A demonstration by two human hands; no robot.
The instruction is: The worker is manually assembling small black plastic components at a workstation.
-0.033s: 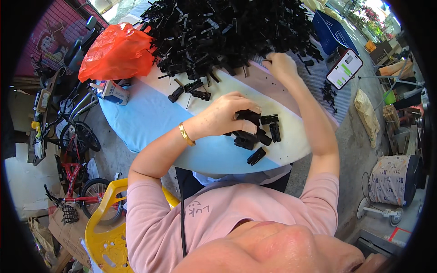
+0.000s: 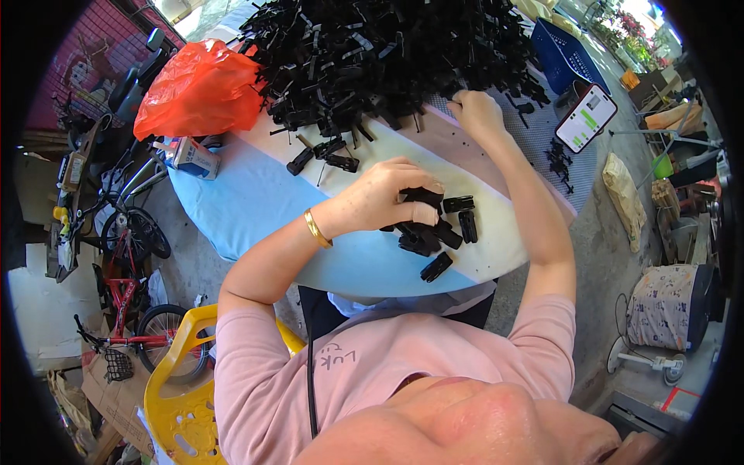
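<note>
Seen from above, a person in a pink shirt (image 2: 387,372) leans over a round table (image 2: 256,201) covered in a pale blue and white cloth. Their left hand (image 2: 380,198), with a gold bangle (image 2: 316,229) at the wrist, is curled down over a small cluster of black plastic parts (image 2: 434,232) near the table's front edge. The fingers (image 2: 411,174) are bent and closed around one or two of these parts, holding them just above the rest of the cluster. A single black part (image 2: 436,266) lies a little apart, nearer the person.

Their right hand (image 2: 477,112) is stretched farther out, resting at the near edge of a large heap of black plastic parts (image 2: 387,54) that fills the far half of the table. Its fingers are curled into the heap; whether they grip anything cannot be told.

A few loose black pieces (image 2: 322,155) lie between the heap and the cluster. At the table's left sit a bulging orange plastic bag (image 2: 198,85) and a small box (image 2: 194,157). A phone (image 2: 587,118) with a lit screen lies to the right of the heap. A yellow plastic chair (image 2: 182,387) and bicycles (image 2: 128,232) stand on the floor to the left.
</note>
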